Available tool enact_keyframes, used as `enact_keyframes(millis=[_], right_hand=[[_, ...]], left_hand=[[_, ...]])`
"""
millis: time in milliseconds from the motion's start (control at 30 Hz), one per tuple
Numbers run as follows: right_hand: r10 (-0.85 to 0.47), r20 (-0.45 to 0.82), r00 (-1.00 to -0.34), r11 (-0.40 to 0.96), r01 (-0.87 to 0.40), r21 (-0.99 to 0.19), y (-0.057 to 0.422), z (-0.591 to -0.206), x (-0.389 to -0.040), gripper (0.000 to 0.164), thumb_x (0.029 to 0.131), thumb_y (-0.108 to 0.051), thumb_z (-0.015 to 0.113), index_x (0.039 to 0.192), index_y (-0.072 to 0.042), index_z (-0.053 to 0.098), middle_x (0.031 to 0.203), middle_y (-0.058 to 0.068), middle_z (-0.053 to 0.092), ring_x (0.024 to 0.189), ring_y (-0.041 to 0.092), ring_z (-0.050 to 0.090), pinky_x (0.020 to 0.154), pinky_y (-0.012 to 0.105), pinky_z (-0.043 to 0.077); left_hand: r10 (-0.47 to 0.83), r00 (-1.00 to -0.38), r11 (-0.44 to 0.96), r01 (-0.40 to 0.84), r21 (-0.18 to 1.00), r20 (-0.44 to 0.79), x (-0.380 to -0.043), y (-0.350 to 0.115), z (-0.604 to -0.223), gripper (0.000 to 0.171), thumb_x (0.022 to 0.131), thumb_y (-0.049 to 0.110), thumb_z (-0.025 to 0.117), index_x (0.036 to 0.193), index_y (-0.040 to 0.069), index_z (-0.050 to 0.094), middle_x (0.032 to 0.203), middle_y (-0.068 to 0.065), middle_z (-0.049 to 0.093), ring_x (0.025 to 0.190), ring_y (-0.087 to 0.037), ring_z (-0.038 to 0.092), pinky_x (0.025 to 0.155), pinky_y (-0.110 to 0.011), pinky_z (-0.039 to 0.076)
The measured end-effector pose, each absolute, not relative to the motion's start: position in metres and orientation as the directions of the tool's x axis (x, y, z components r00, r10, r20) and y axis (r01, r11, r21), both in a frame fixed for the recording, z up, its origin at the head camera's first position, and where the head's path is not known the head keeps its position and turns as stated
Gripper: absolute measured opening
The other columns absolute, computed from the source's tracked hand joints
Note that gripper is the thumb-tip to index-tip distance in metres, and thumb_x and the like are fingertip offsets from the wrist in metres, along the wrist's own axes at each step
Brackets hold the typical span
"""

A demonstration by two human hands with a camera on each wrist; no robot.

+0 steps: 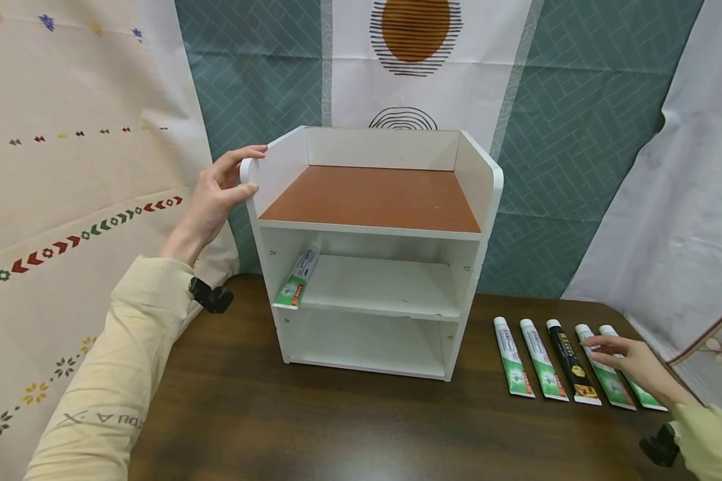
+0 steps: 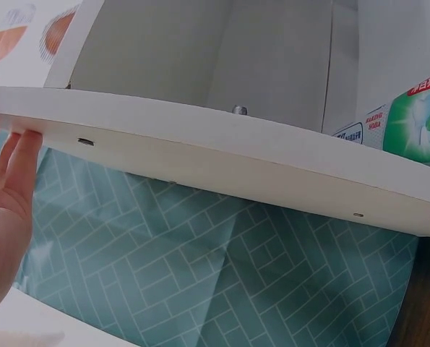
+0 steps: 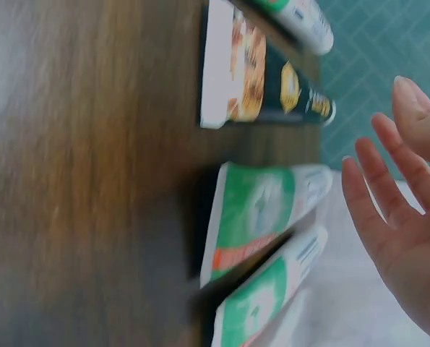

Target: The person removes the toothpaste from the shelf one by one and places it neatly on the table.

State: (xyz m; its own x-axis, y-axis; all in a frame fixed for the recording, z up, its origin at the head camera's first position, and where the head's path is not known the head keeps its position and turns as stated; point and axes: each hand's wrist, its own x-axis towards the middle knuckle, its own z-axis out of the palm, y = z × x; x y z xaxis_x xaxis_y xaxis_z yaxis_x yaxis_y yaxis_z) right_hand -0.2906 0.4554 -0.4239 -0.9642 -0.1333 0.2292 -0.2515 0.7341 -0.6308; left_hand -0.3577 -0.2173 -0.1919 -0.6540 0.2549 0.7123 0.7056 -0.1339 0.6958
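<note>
My left hand (image 1: pixel 213 187) grips the upper left side panel of a white shelf unit (image 1: pixel 370 232), fingers at its top edge and thumb at its front edge. In the left wrist view its fingers (image 2: pixel 23 163) lie along the panel's outer face. A green-and-white toothpaste tube (image 1: pixel 299 279) lies at the left end of the middle shelf. Over at the right, my right hand (image 1: pixel 634 364) hovers above the two rightmost green-and-white toothpaste tubes (image 1: pixel 615 387). The right wrist view shows its fingers (image 3: pixel 381 184) spread and holding nothing.
Left of the hand, a black toothpaste tube (image 1: pixel 571 364) and two more green-and-white tubes (image 1: pixel 513 361) lie in the same row on the dark wooden table (image 1: pixel 361 427). Patterned cloths (image 1: pixel 259 67) hang behind and at both sides. A framed panel edge (image 1: pixel 706 331) stands at far right.
</note>
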Motion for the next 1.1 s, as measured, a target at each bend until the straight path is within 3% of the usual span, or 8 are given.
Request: enact_keyframes(millis=[67,200,333,467,600,733,867,1100], right_hand=[[-0.141,0.217,-0.966,0.738,-0.249,-0.627,0.448,-0.419,-0.292,0.034,0.087,-0.022,0.061,0.109,0.004,0.06,0.103,0.012,0.059,0.082,0.001,0.052,0.063,0.032,0.046],[-0.176,0.194,-0.965,0.699,-0.262,-0.665,0.435,-0.412,-0.291,0.036,0.09,-0.023,0.058,0.113,0.004,0.058,0.106,0.015,0.056,0.085,0.005,0.056,0.067,0.035,0.048],[-0.273,0.228,-0.935,0.588,-0.35,-0.729,0.418,-0.408,-0.291,0.032,0.091,-0.013,0.055,0.114,0.009,0.054,0.106,0.019,0.057,0.086,0.013,0.061,0.068,0.036,0.049],[-0.374,0.264,-0.889,0.463,-0.426,-0.778,0.4,-0.404,-0.292,0.026,0.09,-0.002,0.052,0.113,0.012,0.052,0.104,0.008,0.06,0.086,0.016,0.062,0.066,0.038,0.05],[-0.406,0.245,-0.88,0.411,-0.416,-0.811,0.383,-0.399,-0.292,0.025,0.09,-0.003,0.053,0.112,0.01,0.054,0.101,0.0,0.062,0.085,0.022,0.062,0.065,0.042,0.049],[-0.426,0.242,-0.872,0.412,-0.425,-0.806,0.368,-0.391,-0.291,0.028,0.09,-0.006,0.055,0.113,0.01,0.053,0.102,0.015,0.061,0.085,0.029,0.061,0.064,0.043,0.049],[-0.442,0.262,-0.858,0.411,-0.453,-0.791,0.353,-0.381,-0.289,0.027,0.089,-0.006,0.056,0.111,0.009,0.054,0.104,0.025,0.058,0.085,0.026,0.062,0.062,0.04,0.05],[-0.491,0.325,-0.808,0.381,-0.535,-0.754,0.326,-0.364,-0.281,0.019,0.087,-0.003,0.057,0.105,0.002,0.061,0.098,0.014,0.062,0.079,0.021,0.063,0.064,0.036,0.05]], left_hand=[[0.253,-0.654,-0.134,0.706,0.695,0.713,-0.357,-0.218,-0.191,0.044,0.079,-0.013,0.053,0.118,0.008,0.059,0.134,-0.012,0.04,0.118,-0.026,0.036,0.08,-0.029,0.04],[0.252,-0.652,-0.133,0.708,0.693,0.715,-0.357,-0.218,-0.191,0.045,0.079,-0.013,0.053,0.118,0.008,0.059,0.134,-0.012,0.039,0.119,-0.026,0.036,0.08,-0.028,0.04],[0.254,-0.651,-0.131,0.709,0.693,0.715,-0.356,-0.219,-0.192,0.044,0.079,-0.013,0.053,0.118,0.009,0.059,0.134,-0.012,0.04,0.12,-0.026,0.035,0.081,-0.028,0.04],[0.255,-0.651,-0.133,0.709,0.693,0.715,-0.356,-0.219,-0.192,0.044,0.079,-0.013,0.053,0.118,0.008,0.059,0.134,-0.012,0.04,0.119,-0.026,0.035,0.081,-0.029,0.04],[0.257,-0.648,-0.13,0.712,0.69,0.717,-0.356,-0.218,-0.192,0.044,0.079,-0.013,0.053,0.118,0.007,0.058,0.133,-0.012,0.041,0.118,-0.026,0.036,0.08,-0.028,0.04],[0.258,-0.65,-0.127,0.711,0.692,0.715,-0.357,-0.218,-0.192,0.044,0.08,-0.012,0.054,0.119,0.008,0.058,0.133,-0.012,0.04,0.117,-0.026,0.037,0.079,-0.028,0.041],[0.258,-0.65,-0.115,0.714,0.691,0.714,-0.357,-0.218,-0.191,0.044,0.08,-0.01,0.055,0.119,0.009,0.058,0.134,-0.011,0.04,0.116,-0.026,0.038,0.079,-0.028,0.041],[0.261,-0.639,-0.102,0.727,0.679,0.723,-0.357,-0.219,-0.192,0.044,0.079,-0.011,0.055,0.118,0.009,0.059,0.133,-0.012,0.041,0.119,-0.025,0.036,0.08,-0.028,0.04]])
